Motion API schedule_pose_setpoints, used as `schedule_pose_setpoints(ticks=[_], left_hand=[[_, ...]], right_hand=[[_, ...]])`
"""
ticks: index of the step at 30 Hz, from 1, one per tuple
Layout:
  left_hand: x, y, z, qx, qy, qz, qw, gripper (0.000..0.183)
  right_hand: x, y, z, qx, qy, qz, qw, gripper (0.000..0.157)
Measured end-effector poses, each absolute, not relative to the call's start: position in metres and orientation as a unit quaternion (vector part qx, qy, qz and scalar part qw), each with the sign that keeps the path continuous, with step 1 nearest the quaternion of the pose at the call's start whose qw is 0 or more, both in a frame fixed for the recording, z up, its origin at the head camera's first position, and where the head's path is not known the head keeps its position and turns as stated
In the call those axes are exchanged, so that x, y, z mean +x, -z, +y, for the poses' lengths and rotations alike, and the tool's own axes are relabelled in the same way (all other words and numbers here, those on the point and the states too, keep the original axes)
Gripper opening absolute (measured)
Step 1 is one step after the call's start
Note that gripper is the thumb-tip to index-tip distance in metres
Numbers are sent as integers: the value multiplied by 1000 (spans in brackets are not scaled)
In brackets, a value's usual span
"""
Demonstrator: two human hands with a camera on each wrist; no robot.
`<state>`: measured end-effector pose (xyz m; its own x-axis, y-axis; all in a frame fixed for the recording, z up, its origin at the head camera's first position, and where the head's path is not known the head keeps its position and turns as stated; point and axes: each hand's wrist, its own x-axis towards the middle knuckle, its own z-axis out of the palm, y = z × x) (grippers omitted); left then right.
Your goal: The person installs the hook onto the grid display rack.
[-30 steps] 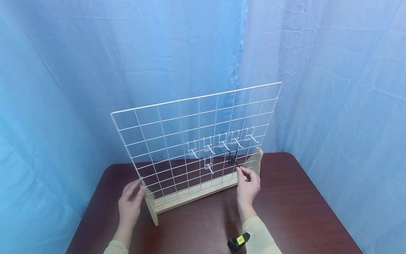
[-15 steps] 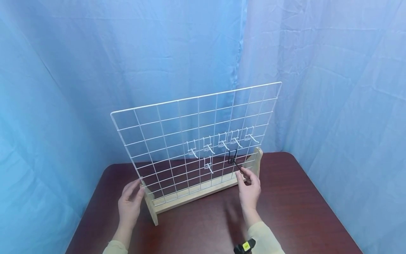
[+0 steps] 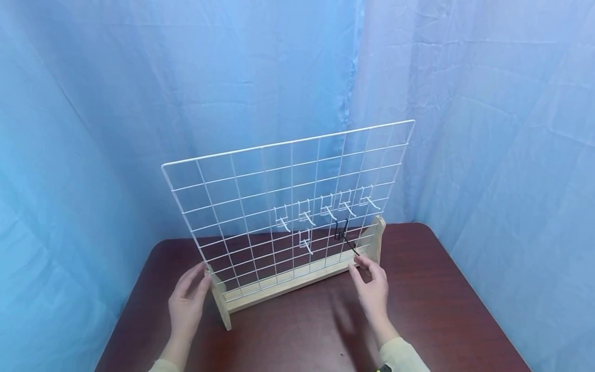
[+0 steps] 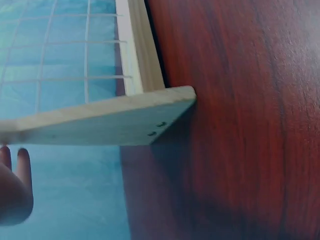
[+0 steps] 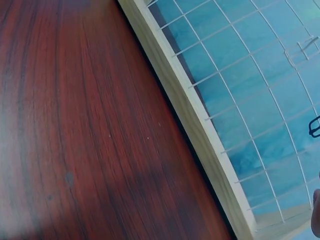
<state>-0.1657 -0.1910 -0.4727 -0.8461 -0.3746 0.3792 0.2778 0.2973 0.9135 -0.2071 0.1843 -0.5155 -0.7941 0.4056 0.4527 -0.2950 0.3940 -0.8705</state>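
Observation:
A white wire grid panel (image 3: 292,141) stands in a wooden base (image 3: 288,279). On its right part hangs a black wire hook (image 3: 350,245), its long prong sloping down toward me. My right hand (image 3: 374,289) is at the prong's tip, thumb and index finger spread apart. Only a fingertip of that hand shows in the right wrist view, below the black hook (image 5: 314,132). At the base's left end panel (image 3: 220,305), my left hand (image 3: 186,302) has its relaxed fingertips right by the upper edge. In the left wrist view those fingers (image 4: 24,162) lie beside the panel's outer face.
Several white hooks (image 3: 327,211) hang in a row on the grid, with another white hook (image 3: 305,243) below them. The dark red wooden table (image 3: 288,336) carries the stand. Blue curtains (image 3: 260,77) surround the table at the back and sides.
My right hand has let go of the black hook's prong and drawn down and to the right. My left hand has eased slightly left. The hook stays on the grid.

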Motion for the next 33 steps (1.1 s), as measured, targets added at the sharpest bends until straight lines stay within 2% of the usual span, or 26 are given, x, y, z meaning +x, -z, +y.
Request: schedule_pose_setpoints(ticks=[5, 11, 14, 20, 25, 28, 31, 33], left_hand=[[-169, 484, -194, 24, 582, -745, 326, 40], [-170, 481, -179, -30, 490, -751, 442, 38], [-172, 478, -166, -63, 459, -761, 454, 38], [-174, 485, -130, -128, 386, -820, 403, 32], [-170, 496, -102, -151, 258, -891, 341, 56], [-166, 499, -87, -137, 182, -936, 268, 74], [-163, 500, -75, -116, 135, -967, 181, 84], [-162, 500, -71, -109, 118, -976, 150, 86]], right_hand=[[-207, 520, 189, 21, -493, -805, 330, 27], [-207, 518, 186, 82, -444, -824, 342, 28], [-208, 516, 182, 116, -412, -833, 349, 30], [-207, 509, 171, 185, -341, -862, 325, 37], [-197, 507, 159, 216, -253, -910, 247, 64], [-189, 507, 153, 221, -185, -937, 198, 78], [-183, 506, 150, 218, -131, -954, 162, 81], [-182, 506, 149, 215, -115, -958, 150, 82]])
